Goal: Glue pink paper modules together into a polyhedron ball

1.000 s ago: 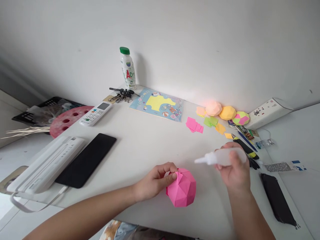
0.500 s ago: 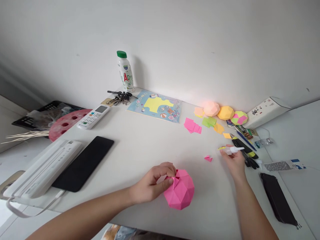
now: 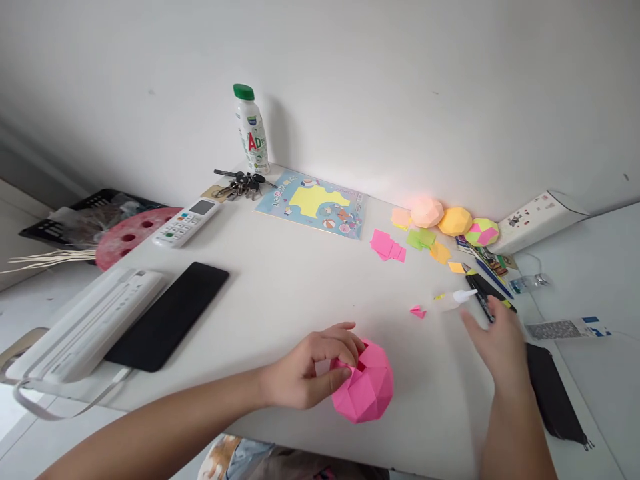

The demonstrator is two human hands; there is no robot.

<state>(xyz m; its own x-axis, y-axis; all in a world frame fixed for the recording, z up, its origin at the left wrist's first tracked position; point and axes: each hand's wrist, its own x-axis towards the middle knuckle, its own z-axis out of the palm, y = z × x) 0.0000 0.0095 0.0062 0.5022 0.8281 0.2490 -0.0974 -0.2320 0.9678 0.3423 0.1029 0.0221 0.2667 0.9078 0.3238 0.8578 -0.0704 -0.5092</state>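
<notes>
The pink faceted paper ball [image 3: 367,390] sits near the white tabletop's [image 3: 285,287] front edge, its opening's rim pinched between the left hand's [image 3: 310,370] thumb and fingers. The blurred right hand [image 3: 500,340], thumb spread wide, shows nothing gripped. Bare surface separates the ball from 1 folded pink scrap [image 3: 418,311]. Beyond the left edge, a black plastic basket [image 3: 40,230] holds crumpled clear plastic [image 3: 93,223].

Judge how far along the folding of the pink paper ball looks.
Mostly formed, it seems. Done: the pink ball has most of its faceted shell; three other balls, peach, orange and green-and-pink, look complete. In hand: the left hand pinches its edge; the right hand looks empty. Left: its top gap is open, and a folded pink piece lies loose.
</notes>
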